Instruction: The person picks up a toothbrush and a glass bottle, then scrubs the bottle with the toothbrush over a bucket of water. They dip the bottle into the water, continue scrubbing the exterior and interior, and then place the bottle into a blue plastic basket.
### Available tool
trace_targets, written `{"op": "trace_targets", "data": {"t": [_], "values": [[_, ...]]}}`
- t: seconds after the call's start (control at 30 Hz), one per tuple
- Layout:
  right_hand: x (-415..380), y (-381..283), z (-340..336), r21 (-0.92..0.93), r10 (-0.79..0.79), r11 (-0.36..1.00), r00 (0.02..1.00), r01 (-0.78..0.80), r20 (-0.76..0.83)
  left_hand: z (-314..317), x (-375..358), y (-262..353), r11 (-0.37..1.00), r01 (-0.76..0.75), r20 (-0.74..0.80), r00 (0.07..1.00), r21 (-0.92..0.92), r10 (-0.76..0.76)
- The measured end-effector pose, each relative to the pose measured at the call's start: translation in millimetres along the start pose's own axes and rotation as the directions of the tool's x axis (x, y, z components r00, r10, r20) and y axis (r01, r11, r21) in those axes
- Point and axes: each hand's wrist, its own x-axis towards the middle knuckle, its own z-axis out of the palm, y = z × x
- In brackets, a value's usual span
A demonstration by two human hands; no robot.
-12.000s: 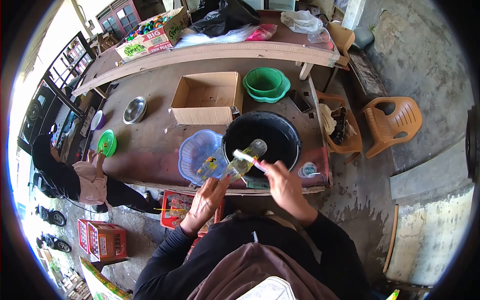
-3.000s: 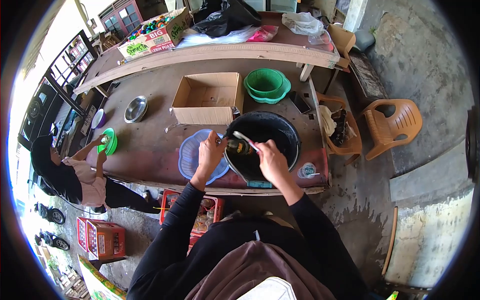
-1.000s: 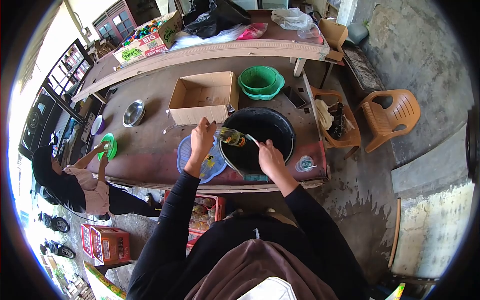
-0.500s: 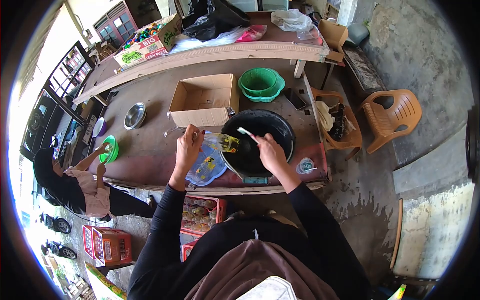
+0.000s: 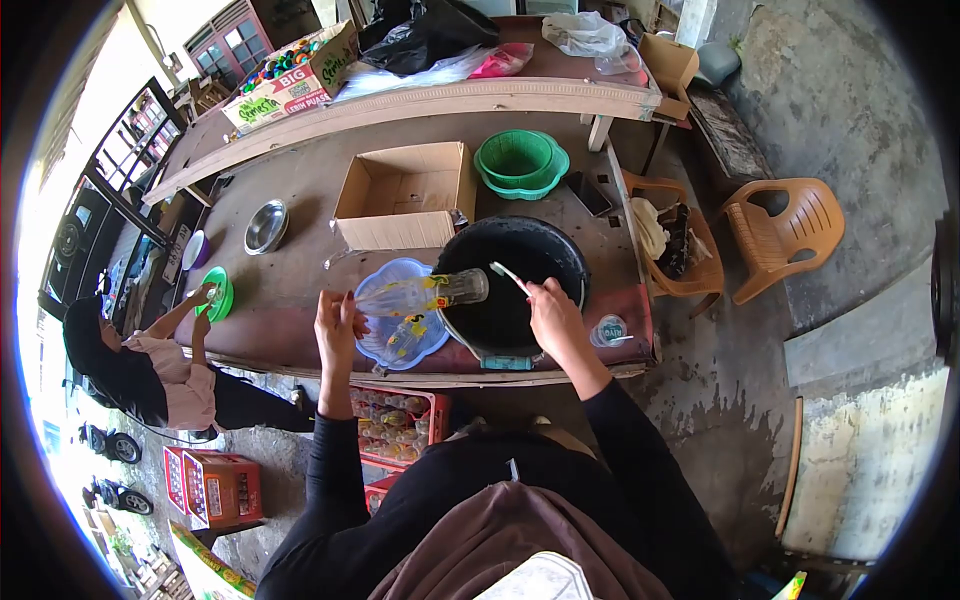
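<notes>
My left hand [image 5: 340, 325] is closed on the narrow end of a clear glass bottle [image 5: 415, 294] with yellow and red print. The bottle lies nearly level, its wide base over the left part of a black basin [image 5: 514, 240]. Between the fingers of my right hand [image 5: 552, 312] is the handle of a toothbrush [image 5: 510, 278], its bristle head pointing left above the basin, a little apart from the bottle's base. Below the bottle, a blue scalloped tray [image 5: 370, 345] holds another printed clear bottle [image 5: 404, 338].
Behind stand an open cardboard box [image 5: 392, 220] and green basins [image 5: 520, 163]. A plastic cup [image 5: 608, 331] is right of the basin, a phone [image 5: 588, 194] behind it. A co-worker [image 5: 150, 370] handles something at a green bowl [image 5: 222, 294]. Crates of bottles [image 5: 436, 428] stand below the table.
My left hand has moved left and down with the bottle, which now shows its full length. My right hand has shifted slightly right and down with the toothbrush, farther from my left.
</notes>
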Motion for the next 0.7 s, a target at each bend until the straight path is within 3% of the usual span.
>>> {"op": "trace_targets", "data": {"t": [0.07, 0.13, 0.2, 0.23, 0.33, 0.37, 0.47, 0.5, 0.6, 0.7], "values": [[-3.9, -13.8, -4.5, 0.15, -0.133, 0.976, 0.977, 0.159, -0.166, -1.6, -5.3, -11.7, 0.999, 0.029, -0.028, 0.999, -0.026, -0.03], [-6.0, -14.0, -2.3, 0.135, -0.106, 0.983, 0.986, 0.123, -0.127, -3.3, -10.8, -19.0, 0.996, 0.075, -0.083, 0.993, -0.05, -0.079], [-4.6, -9.5, -1.5, 0.044, 0.028, 0.999, 0.999, -0.029, 0.029, -4.7, -15.8, -22.0, 0.995, 0.082, -0.084, 0.993, -0.059, -0.087], [-5.8, -14.4, -1.9, 0.09, 0.068, 0.994, 0.996, -0.063, -0.053, -3.4, -13.8, -21.3, 0.994, 0.079, -0.086, 0.993, -0.074, -0.086], [-9.3, -27.3, -3.9, 0.203, -0.059, 0.974, 0.98, 0.098, -0.19, -2.1, -13.6, -18.6, 0.994, 0.078, -0.09, 0.992, -0.072, -0.084], [-9.4, -20.9, 5.2, 0.147, -0.129, 0.978, 0.98, 0.151, -0.15, -2.4, -11.9, -20.7, 0.995, 0.07, -0.093, 0.993, -0.068, -0.076], [-3.2, -5.6, 11.1, 0.032, -0.042, 0.998, 0.995, 0.045, -0.094, 1.5, -8.1, -15.9, 0.997, 0.058, -0.086, 0.994, -0.047, -0.062], [-4.1, -9.5, 7.3, 0.062, -0.069, 0.995, 0.983, 0.081, -0.17, 2.6, -7.3, -16.0, 0.998, 0.053, -0.085, 0.995, -0.031, -0.055], [-6.9, -22.9, 0.9, 0.131, -0.159, 0.975, 0.975, 0.18, -0.154, 5.6, -6.2, -14.2, 0.998, 0.062, -0.076, 0.995, -0.033, -0.065], [-0.6, -16.7, 3.4, 0.093, -0.027, 0.995, 0.994, 0.037, -0.11, 8.3, -3.3, -11.0, 0.999, 0.051, -0.059, 0.997, -0.011, -0.051]]}}
